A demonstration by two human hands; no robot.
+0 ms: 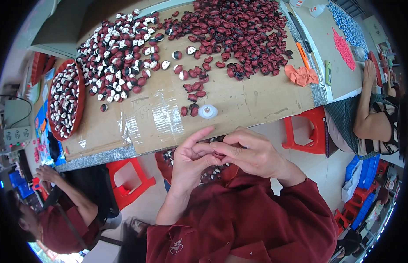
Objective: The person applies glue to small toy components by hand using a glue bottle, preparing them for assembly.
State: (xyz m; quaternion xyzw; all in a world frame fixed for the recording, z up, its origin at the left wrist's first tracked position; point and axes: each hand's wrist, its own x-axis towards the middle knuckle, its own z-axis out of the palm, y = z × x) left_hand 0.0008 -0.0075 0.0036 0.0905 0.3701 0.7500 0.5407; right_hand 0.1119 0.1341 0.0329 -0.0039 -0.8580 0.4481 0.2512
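My left hand point(186, 160) and my right hand point(253, 153) meet just off the table's near edge. Their fingertips close around a small dark red piece point(218, 154), mostly hidden by the fingers. The left index finger sticks out. Below them a red basin point(161, 164) holds more small red, black and white pieces. On the cardboard-covered table point(252, 103), a small white bottle point(208, 111) stands beside several dark red cup-shaped pieces point(194, 109). Farther back lie a large heap of dark red cupped pieces point(245, 39) and a pile of rounded red-black-white pieces point(118, 57).
A red tray point(82, 103) full of rounded pieces sits at the table's left. Right lie an orange cutter point(302, 55), an orange cloth point(301, 75) and pink pieces point(344, 49). Red stools point(311, 133) stand below the edge. Co-workers sit on both sides.
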